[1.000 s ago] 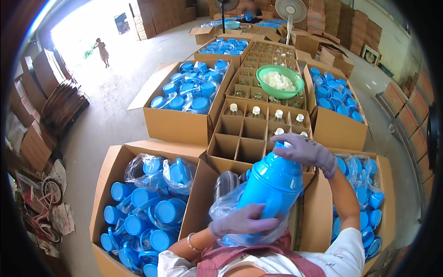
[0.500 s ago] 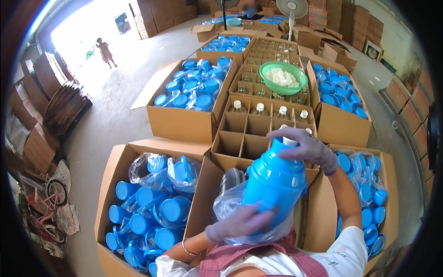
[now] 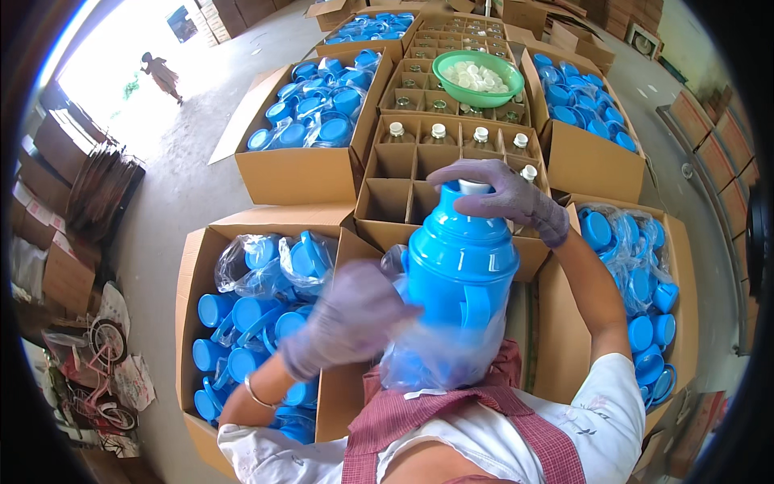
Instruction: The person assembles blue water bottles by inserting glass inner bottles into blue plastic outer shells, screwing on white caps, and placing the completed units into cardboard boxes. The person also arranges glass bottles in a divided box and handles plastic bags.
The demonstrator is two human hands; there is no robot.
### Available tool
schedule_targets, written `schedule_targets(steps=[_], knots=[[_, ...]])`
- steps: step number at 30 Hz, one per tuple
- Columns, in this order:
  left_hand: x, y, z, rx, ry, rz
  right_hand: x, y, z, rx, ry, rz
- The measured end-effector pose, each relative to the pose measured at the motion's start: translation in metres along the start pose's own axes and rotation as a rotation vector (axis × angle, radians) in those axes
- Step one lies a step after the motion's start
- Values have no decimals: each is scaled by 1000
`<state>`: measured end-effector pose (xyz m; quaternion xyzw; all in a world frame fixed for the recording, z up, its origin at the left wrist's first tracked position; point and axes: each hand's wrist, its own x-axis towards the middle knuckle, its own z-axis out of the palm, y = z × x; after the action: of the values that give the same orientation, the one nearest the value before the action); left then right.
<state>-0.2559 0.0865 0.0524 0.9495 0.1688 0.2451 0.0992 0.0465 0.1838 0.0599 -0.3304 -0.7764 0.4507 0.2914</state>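
A blue thermos flask (image 3: 459,262) stands upright in front of my apron, its white stopper (image 3: 474,187) showing at the top. My right hand (image 3: 504,194), in a greyish-purple glove, is closed over the flask's neck beside the stopper. Clear plastic bag (image 3: 435,363) wraps loosely round the lower body. My left hand (image 3: 347,319), gloved alike, is beside the flask's lower left side and smeared by motion; its fingers cannot be made out. Behind the flask, a divided carton (image 3: 532,256) holds several glass bottles with white stoppers in its compartments.
Open cartons of blue cups with handles stand at left (image 3: 339,403) and right (image 3: 556,339), others farther back (image 3: 298,177). A green bowl (image 3: 477,99) of white stoppers rests on another divided carton. A person (image 3: 164,77) is far left, near a bright doorway.
The flask has come more upright and shifted slightly left, my right hand still at its neck. My left hand has moved up and left from the flask's lower body. The view has tilted down.
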Motion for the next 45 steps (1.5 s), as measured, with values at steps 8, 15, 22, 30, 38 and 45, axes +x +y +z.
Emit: schedule_targets(steps=[8, 15, 22, 30, 38, 45], knots=[[72, 6, 17, 304, -80, 603, 19, -27, 24, -175, -113, -256], [101, 8, 47, 84, -486, 638, 29, -30, 39, -323, -64, -187], [116, -44, 14, -68, -466, 239, -68, -6, -1, 7, 434, -189], [-45, -118, 65, -1051, 543, -943, -239, -105, -26, -493, 932, -592], [-96, -141, 162, -1561, 527, -687, -139, 57, 28, -410, 391, -216], [-105, -163, 163, -1532, 427, -983, -100, 24, -6, -1033, 54, -534]])
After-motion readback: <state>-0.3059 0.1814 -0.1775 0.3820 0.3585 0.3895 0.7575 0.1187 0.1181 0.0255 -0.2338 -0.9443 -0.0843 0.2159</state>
